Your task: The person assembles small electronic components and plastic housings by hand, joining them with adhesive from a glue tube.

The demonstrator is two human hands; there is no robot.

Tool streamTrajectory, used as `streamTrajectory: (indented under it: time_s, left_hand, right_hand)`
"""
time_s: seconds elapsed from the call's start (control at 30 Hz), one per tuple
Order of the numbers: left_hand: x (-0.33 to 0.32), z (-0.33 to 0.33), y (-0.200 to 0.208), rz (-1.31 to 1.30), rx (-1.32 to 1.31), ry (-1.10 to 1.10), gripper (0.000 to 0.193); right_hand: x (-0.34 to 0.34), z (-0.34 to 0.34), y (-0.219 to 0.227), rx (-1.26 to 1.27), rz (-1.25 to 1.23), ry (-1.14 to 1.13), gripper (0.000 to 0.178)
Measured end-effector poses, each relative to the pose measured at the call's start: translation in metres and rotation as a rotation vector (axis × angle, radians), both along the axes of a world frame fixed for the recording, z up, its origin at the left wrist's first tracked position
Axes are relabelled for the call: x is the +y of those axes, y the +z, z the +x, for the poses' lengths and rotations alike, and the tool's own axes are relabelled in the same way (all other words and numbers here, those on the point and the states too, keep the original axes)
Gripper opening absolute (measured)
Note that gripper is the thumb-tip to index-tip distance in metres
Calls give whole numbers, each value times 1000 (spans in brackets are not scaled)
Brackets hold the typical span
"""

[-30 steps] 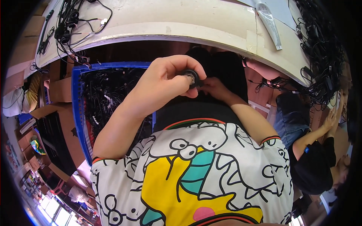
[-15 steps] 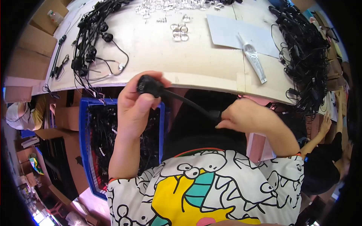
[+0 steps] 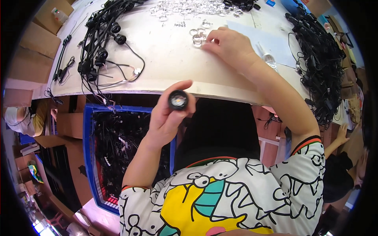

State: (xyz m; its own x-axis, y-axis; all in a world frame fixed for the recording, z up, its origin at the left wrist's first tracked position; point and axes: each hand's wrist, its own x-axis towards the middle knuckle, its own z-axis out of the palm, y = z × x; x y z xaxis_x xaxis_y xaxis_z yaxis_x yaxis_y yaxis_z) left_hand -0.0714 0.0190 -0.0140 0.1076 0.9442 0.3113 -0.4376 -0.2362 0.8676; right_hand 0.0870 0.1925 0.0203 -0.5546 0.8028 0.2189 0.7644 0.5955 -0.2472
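My left hand [image 3: 162, 118] grips a black cylindrical housing [image 3: 178, 100], round end facing me; at 1 o'clock, my right hand [image 3: 232, 45] meets small transparent round pieces [image 3: 197, 42] on the cream table [image 3: 165, 59], closure on one indeterminable; at 10 o'clock, black cables [image 3: 89, 55]; at 7 o'clock, a blue plastic crate [image 3: 89, 145].

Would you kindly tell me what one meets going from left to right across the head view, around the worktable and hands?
Black cable bundle, left hand holding a black round part, small group of clear rings, right hand, white tube, heap of black cables.
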Motion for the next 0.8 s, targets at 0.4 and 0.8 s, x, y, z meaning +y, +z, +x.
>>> streamTrajectory:
  time_s: [0.4, 0.8]
  left_hand:
    - [13, 24, -20, -203, 43, 13, 54]
    - [20, 38, -15, -204, 114, -6, 55]
  right_hand:
    - [-69, 24, 61, 267, -363, 493, 16]
    - [-76, 43, 67, 119, -247, 539, 17]
